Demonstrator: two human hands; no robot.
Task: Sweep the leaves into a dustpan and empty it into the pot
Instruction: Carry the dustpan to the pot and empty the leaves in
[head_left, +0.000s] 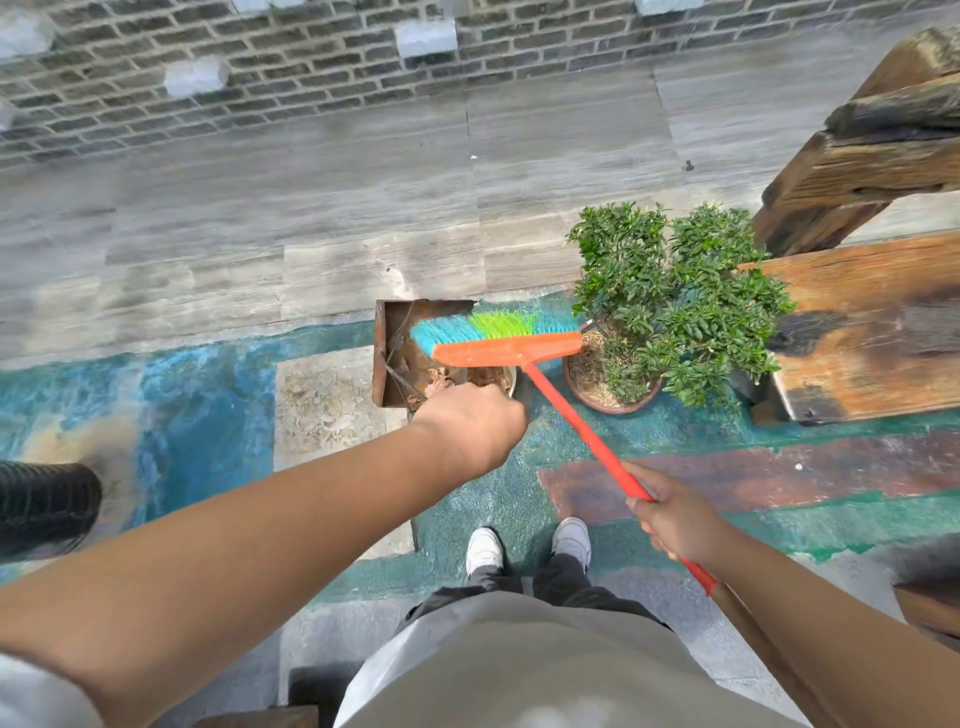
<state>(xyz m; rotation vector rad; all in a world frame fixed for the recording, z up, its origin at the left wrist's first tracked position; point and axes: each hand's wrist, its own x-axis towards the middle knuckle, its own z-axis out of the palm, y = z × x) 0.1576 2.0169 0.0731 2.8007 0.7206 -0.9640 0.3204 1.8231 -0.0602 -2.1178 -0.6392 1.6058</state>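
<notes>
Centre frame: my left hand is fisted on the rusty dustpan, tipped over a small pot with dry leaves sliding. Right hand clamps the broom. I judge: brush gently downward, keep the pan's lip inside the rim.

Head view looking steeply down

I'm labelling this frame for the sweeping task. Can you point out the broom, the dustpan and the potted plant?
broom (506, 349): head view, on the orange head block.
dustpan (395, 325): head view, on the rusty inner floor near its back wall.
potted plant (670, 291): head view, on the green foliage.
</notes>
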